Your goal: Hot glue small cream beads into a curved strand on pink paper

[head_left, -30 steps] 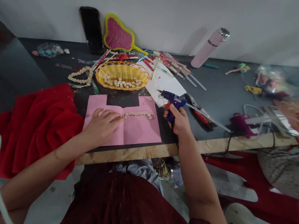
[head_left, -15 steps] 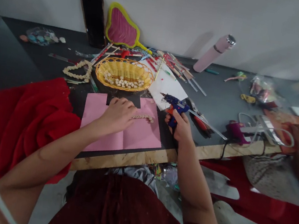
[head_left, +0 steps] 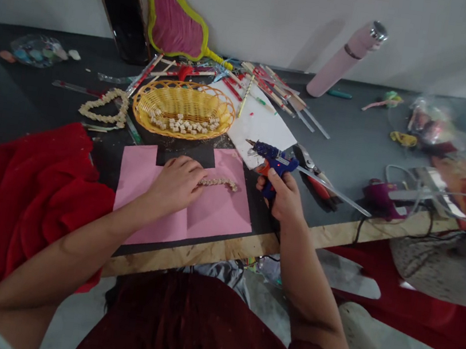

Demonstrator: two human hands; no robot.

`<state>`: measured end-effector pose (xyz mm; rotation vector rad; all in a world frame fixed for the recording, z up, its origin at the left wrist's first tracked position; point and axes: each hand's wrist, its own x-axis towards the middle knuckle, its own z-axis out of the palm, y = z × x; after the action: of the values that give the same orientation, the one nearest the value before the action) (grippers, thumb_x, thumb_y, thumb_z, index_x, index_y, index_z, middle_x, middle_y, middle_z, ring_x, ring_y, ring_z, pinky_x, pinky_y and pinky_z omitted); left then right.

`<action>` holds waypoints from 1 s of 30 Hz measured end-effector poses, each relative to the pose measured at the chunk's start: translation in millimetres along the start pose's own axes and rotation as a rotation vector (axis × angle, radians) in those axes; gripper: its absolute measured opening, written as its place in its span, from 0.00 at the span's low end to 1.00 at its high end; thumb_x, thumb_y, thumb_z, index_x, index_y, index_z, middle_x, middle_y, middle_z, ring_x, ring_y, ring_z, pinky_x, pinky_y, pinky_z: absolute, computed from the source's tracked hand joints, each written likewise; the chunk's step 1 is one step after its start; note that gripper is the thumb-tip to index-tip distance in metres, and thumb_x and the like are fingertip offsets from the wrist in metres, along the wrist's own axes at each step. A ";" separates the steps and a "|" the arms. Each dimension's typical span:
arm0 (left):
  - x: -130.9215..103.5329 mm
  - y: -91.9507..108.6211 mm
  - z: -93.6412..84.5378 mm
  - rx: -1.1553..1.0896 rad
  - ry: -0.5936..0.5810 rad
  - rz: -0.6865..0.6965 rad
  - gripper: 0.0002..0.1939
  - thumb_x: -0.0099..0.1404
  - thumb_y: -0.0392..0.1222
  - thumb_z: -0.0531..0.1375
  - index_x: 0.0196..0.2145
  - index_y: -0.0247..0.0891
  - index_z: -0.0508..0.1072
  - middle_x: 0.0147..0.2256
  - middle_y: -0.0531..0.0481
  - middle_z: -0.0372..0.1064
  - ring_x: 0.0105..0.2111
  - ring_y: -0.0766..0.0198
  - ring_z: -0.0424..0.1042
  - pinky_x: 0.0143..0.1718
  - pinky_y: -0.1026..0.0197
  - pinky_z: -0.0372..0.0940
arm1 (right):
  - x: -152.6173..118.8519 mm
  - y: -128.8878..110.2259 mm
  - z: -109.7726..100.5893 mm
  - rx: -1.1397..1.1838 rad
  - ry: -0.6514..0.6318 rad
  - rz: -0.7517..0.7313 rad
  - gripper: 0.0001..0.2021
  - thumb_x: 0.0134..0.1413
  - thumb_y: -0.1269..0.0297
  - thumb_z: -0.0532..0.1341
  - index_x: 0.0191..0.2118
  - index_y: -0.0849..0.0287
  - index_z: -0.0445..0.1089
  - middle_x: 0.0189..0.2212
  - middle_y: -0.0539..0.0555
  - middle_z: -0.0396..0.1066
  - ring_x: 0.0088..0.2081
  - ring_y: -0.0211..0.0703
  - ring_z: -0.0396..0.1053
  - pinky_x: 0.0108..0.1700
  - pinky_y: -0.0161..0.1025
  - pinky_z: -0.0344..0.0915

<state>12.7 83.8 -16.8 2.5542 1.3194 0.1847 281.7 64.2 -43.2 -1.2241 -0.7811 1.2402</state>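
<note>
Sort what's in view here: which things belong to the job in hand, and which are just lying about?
In the job, by the look of it:
blue glue gun, in the right hand
strip of pale pieces, at the left hand
pink sheet beneath
probably the basket of similar pieces

Apparently just lying about:
phone
pink bottle
pliers
red cloth
</note>
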 end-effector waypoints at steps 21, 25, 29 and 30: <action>-1.2 -0.3 -6.7 -0.027 -0.070 0.006 0.15 0.68 0.40 0.59 0.51 0.35 0.76 0.53 0.37 0.75 0.55 0.44 0.71 0.55 0.43 0.66 | -3.4 -15.4 24.0 -0.072 -0.128 0.026 0.15 0.53 0.49 0.70 0.39 0.54 0.73 0.35 0.51 0.75 0.28 0.35 0.66 0.30 0.37 0.66; -2.2 -3.9 -23.7 -0.105 -0.148 0.059 0.22 0.66 0.41 0.61 0.57 0.37 0.72 0.56 0.40 0.74 0.59 0.47 0.69 0.58 0.46 0.65 | 2.4 -4.6 19.0 -0.097 -0.130 0.051 0.15 0.55 0.49 0.68 0.39 0.54 0.72 0.29 0.49 0.72 0.27 0.36 0.65 0.31 0.37 0.66; -5.5 -16.6 -42.5 -0.128 -0.119 0.099 0.22 0.67 0.44 0.61 0.57 0.40 0.72 0.59 0.42 0.71 0.63 0.46 0.65 0.62 0.45 0.61 | 3.6 -4.2 17.9 -0.102 -0.121 0.056 0.15 0.55 0.49 0.68 0.40 0.53 0.71 0.30 0.49 0.72 0.28 0.37 0.65 0.31 0.38 0.66; -6.4 -20.2 -45.2 -0.127 -0.099 0.102 0.20 0.67 0.44 0.59 0.56 0.40 0.72 0.58 0.42 0.72 0.63 0.46 0.65 0.63 0.45 0.60 | 3.4 -4.8 18.1 -0.098 -0.123 0.056 0.15 0.55 0.49 0.68 0.40 0.53 0.71 0.30 0.50 0.72 0.28 0.37 0.65 0.31 0.38 0.66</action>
<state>-17.2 97.5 20.7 2.4905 1.1060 0.1538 266.7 72.5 -35.1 -1.2654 -0.9117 1.3460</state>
